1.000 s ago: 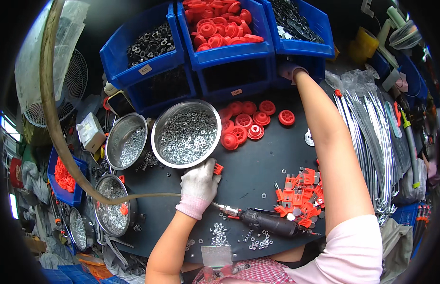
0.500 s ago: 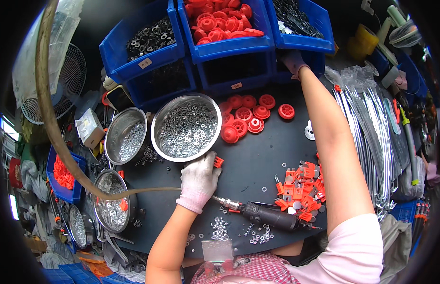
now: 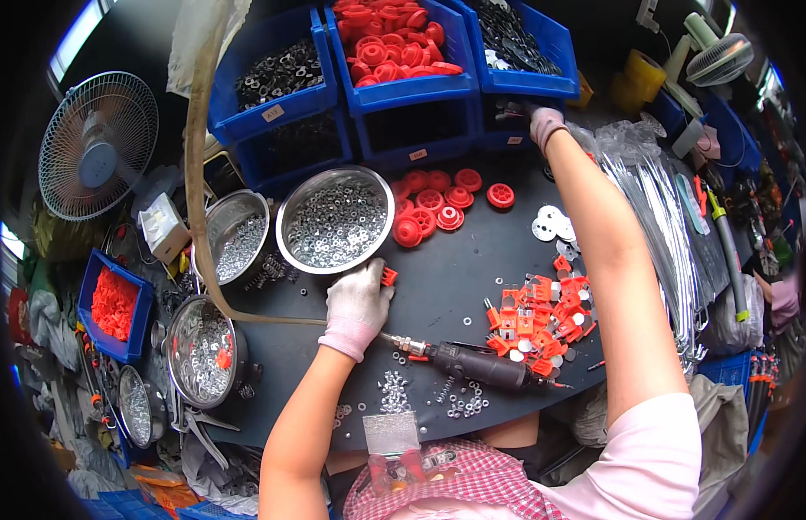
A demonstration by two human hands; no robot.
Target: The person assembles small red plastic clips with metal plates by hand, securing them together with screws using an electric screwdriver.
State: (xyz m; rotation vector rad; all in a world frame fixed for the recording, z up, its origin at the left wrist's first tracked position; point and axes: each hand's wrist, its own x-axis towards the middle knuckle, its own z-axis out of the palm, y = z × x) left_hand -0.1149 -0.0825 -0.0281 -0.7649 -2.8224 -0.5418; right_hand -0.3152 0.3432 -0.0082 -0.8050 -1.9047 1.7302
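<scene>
My left hand (image 3: 358, 305), in a white glove with a pink cuff, is closed on a small orange-red plastic piece (image 3: 389, 276). It is just below a steel bowl of nuts (image 3: 335, 218). At the mouth of the lower right blue bin (image 3: 504, 139), my gloved right hand (image 3: 548, 126) has its fingers curled. What they hold, if anything, I cannot make out. Left of that hand, red plastic wheels (image 3: 450, 217) are grouped on the dark table. By my right forearm lie white discs (image 3: 550, 223) and a pile of orange clips with metal tabs (image 3: 537, 316).
A black air screwdriver (image 3: 481, 366) lies in front, its hose (image 3: 197, 173) arching on the left. Upper blue bins hold black parts and red wheels (image 3: 394, 48). Metal rods (image 3: 659, 208) line the right. More steel bowls (image 3: 205, 347) and a fan (image 3: 97, 160) are left.
My right hand has drawn back out of the lower right bin to its front edge. My left hand keeps the orange-red piece below the bowl. The whole view has shifted.
</scene>
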